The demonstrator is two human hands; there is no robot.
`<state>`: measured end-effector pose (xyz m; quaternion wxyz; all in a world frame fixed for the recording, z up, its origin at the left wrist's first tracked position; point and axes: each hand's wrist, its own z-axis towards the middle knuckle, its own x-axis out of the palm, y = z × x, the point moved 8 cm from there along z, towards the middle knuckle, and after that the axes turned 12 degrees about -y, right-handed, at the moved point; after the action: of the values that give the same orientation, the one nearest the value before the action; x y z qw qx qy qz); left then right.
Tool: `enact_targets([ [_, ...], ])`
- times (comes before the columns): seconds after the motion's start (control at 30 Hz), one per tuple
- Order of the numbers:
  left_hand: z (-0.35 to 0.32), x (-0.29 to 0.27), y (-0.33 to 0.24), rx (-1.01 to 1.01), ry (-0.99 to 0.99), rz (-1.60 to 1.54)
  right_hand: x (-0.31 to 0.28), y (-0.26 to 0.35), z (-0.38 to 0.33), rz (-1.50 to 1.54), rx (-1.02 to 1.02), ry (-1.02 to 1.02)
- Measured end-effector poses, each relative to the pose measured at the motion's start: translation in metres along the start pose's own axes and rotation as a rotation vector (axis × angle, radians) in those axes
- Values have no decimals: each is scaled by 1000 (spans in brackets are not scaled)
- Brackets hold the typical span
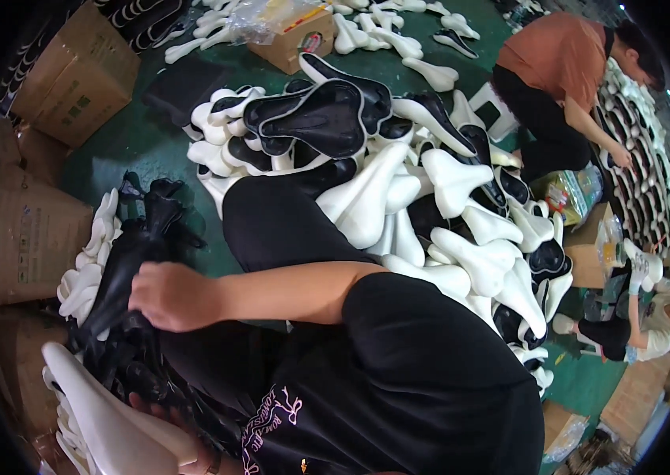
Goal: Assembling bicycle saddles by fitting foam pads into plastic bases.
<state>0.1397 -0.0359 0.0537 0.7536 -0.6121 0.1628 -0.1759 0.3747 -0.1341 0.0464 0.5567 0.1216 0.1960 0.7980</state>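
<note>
At the lower left, my left hand holds a white bicycle saddle from the side facing me; the saddle covers part of the hand. My right arm reaches across to the left, and my right hand is curled closed, slightly blurred. It is over a heap of limp black pieces that look like saddle covers or shells. Whatever its fingers grip is hidden. More white saddles lie along the left of the black heap.
A large pile of white saddles with black undersides rises beyond my knee. Cardboard boxes line the left. A person in an orange shirt bends over rows of saddles; another person sits at the right, holding a white saddle.
</note>
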Motion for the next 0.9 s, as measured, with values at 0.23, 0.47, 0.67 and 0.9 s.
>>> enact_targets([
  [0.23,-10,45,10,-156,118,-137,0,-38,-8,369,635,-159],
  [0.47,5,50,37,-459,786,-145,19,-29,-35,464,980,107],
  [0.67,9,100,9,-785,714,-287,51,-3,-60,905,1302,10],
  [0.9,14,40,44,-526,373,-1019,-8,-91,-60,877,1545,-315],
])
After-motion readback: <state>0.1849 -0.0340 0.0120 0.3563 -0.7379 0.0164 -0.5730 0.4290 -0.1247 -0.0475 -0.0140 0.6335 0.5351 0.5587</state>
